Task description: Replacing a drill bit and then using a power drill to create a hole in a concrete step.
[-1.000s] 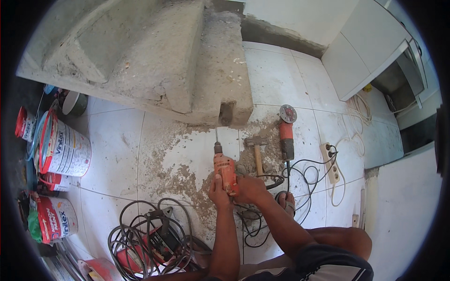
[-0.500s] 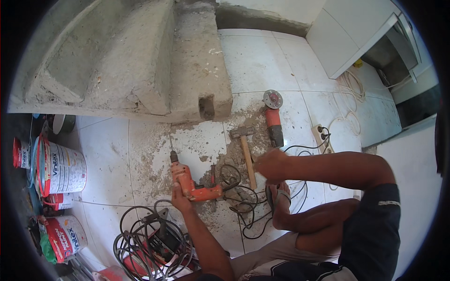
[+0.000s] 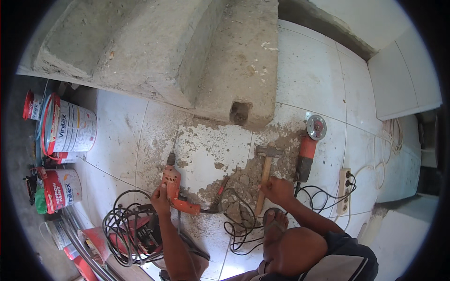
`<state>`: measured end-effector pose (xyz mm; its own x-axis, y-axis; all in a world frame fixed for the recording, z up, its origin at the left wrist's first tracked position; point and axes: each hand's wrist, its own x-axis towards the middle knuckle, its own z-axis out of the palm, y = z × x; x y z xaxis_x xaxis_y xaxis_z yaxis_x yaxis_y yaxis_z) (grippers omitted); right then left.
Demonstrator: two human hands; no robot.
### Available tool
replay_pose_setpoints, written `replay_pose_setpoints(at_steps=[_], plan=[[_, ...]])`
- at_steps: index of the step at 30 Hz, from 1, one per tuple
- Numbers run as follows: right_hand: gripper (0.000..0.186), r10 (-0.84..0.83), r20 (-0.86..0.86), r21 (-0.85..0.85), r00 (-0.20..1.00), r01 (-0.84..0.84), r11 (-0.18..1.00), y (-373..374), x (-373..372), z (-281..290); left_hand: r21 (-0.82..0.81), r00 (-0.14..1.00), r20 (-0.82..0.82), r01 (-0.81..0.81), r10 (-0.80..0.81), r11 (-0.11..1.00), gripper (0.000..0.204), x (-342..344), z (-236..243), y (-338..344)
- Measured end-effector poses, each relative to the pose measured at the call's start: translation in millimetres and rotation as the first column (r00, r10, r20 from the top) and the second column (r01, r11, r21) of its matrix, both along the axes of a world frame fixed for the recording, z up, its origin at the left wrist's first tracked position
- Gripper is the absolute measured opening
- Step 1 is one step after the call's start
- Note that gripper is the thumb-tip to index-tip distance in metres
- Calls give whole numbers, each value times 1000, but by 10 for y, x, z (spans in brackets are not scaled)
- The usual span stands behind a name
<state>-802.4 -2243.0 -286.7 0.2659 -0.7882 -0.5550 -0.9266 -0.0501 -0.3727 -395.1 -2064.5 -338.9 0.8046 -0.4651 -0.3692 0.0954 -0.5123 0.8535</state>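
Note:
An orange-red power drill [image 3: 172, 181] with a long bit lies on its side on the floor, its bit toward the concrete steps. My left hand [image 3: 160, 202] is closed at the drill's rear left side, fingers against its body. To the right lies a hammer [image 3: 270, 151] with a steel head and wooden handle. My right hand [image 3: 280, 191] is at the middle of that handle, fingers curled over it; the palm side is hidden. An angle grinder [image 3: 308, 147] with a metal disc rests farther right. A red-handled tool [image 3: 220, 191] lies between drill and hammer.
Concrete steps [image 3: 140, 51] with a square hole [image 3: 240, 113] stand ahead. Broken mortar [image 3: 241, 175] covers the tiles. Coiled black cable [image 3: 124, 229] lies at lower left, a power strip [image 3: 344, 189] at right. Paint buckets [image 3: 75, 126] line the left side. My foot [image 3: 274, 229] is below the hammer.
My right hand has come down from beside the hammer onto its handle. My left hand stays at the drill. The whole view has shifted and turned a little.

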Motion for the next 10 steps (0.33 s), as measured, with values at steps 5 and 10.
replay_pose_setpoints(at_steps=[5, 10], plan=[[48, 194, 66, -17, 979, -193, 981, -143, -66, -160, 224, 943, 281, 114, -176, 968, 56, 27, 85, 85], [43, 307, 178, 85, 935, -326, 942, -384, -65, -171, 610, 810, 415, 90, -414, 787, 95, -322, 294, -115]])
